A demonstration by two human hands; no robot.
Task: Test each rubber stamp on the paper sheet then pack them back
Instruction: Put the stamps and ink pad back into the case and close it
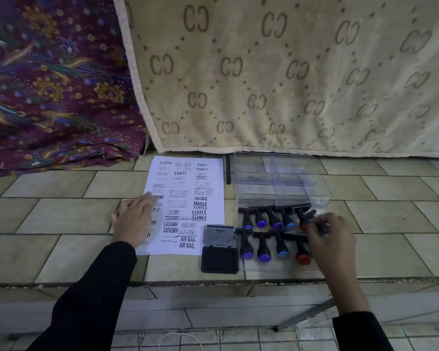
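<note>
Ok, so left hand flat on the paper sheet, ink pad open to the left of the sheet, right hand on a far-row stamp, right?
No: the head view shows the open ink pad right of the paper sheet, between it and the stamps. The rest holds: left hand flat on the sheet, right hand curled on a far-row stamp.

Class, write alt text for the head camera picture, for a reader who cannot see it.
A person's left hand presses flat on a paper sheet covered in stamped words, while the right hand grips one rubber stamp among two rows of stamps beside an open ink pad. A clear plastic box stands behind them on the tiled floor.
</note>
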